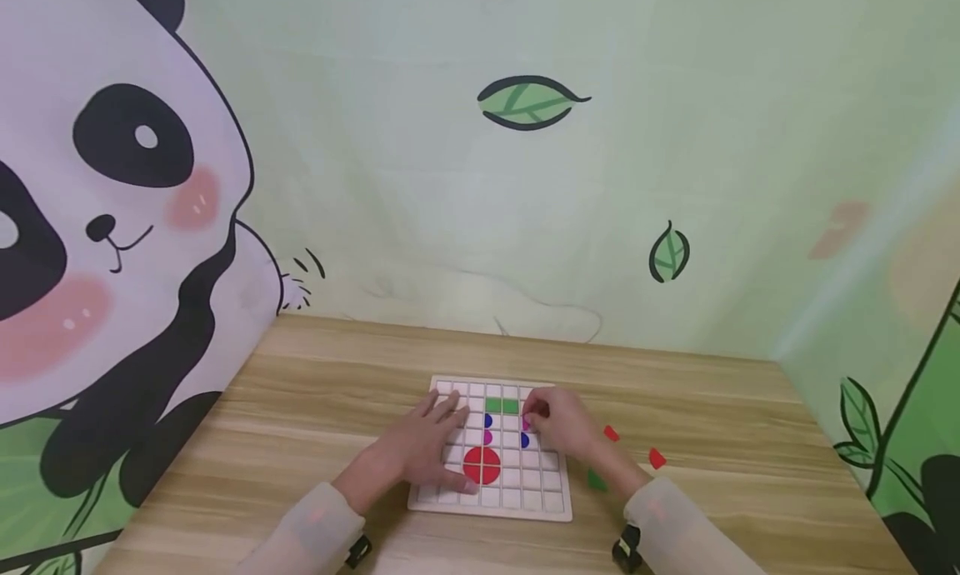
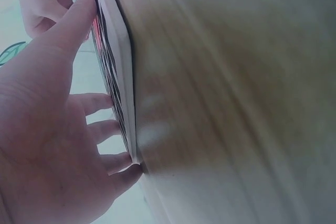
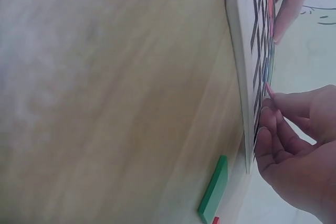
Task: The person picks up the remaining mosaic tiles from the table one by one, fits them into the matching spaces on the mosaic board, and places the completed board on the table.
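A white grid board (image 1: 551,502) lies flat on the wooden table. On it are a green rectangle (image 1: 502,406), a red circle (image 1: 487,467) of several pieces, blue half-round pieces (image 1: 525,441) and a magenta half-round piece (image 1: 487,437). My left hand (image 1: 429,443) rests on the board's left side, fingers spread and thumb by the red circle; in the left wrist view its fingertips touch the board's edge. With thumb and fingertips, my right hand (image 1: 564,425) pinches a small magenta piece (image 3: 269,89) at the board's surface, just above a blue piece. The fingers partly hide it.
Right of the board, two red pieces (image 1: 657,458) and a green piece (image 1: 596,480) lie loose on the wooden table (image 1: 315,408), near my right forearm. A printed cloth wall (image 1: 420,183) with a panda and leaves stands behind and beside the table.
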`<state>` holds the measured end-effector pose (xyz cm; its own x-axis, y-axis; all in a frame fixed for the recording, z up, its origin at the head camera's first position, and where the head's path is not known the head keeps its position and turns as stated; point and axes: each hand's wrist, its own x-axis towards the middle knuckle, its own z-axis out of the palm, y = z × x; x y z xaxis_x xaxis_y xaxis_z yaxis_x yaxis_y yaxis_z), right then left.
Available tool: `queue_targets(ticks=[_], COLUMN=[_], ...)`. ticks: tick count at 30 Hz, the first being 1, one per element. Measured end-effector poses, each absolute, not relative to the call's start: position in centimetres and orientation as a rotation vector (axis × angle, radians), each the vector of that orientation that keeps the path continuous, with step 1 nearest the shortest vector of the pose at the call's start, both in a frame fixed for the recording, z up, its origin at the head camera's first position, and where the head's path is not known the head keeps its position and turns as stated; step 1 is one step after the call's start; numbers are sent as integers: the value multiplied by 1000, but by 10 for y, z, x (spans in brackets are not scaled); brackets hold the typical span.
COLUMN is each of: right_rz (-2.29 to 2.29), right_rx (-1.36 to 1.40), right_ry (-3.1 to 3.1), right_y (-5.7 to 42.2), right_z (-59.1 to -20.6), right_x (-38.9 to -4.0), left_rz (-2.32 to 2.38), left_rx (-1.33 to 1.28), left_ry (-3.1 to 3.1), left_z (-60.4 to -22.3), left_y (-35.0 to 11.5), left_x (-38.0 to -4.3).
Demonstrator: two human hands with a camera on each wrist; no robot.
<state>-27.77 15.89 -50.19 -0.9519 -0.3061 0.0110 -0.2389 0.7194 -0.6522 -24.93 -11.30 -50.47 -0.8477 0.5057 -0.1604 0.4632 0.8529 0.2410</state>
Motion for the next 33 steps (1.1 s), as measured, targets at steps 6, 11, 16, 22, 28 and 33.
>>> queue_targets(ticks=[6, 11, 16, 22, 28, 33], right_rz=[-1018, -987, -958, -944, -964, -972], right_rx=[-458, -482, -508, -520, -507, -555], right_ry=[2837, 2851, 2862, 2864, 2840, 2824], right_y=[158, 157, 157, 157, 160, 176], right_z=[-503, -502, -503, -503, -500, -491], right_x=[-279, -280, -280, -279, -280, -276], left_rz=[292, 293, 300, 312, 305, 302], left_rx=[743, 748, 752, 746, 741, 738], left_ry=[2806, 2809, 2805, 2804, 2799, 2802], left_z=[-502, -500, -500, -502, -503, -504], left_y=[-112, -113, -113, -112, -113, -113], left_x=[-249, -249, -248, -247, -247, -247])
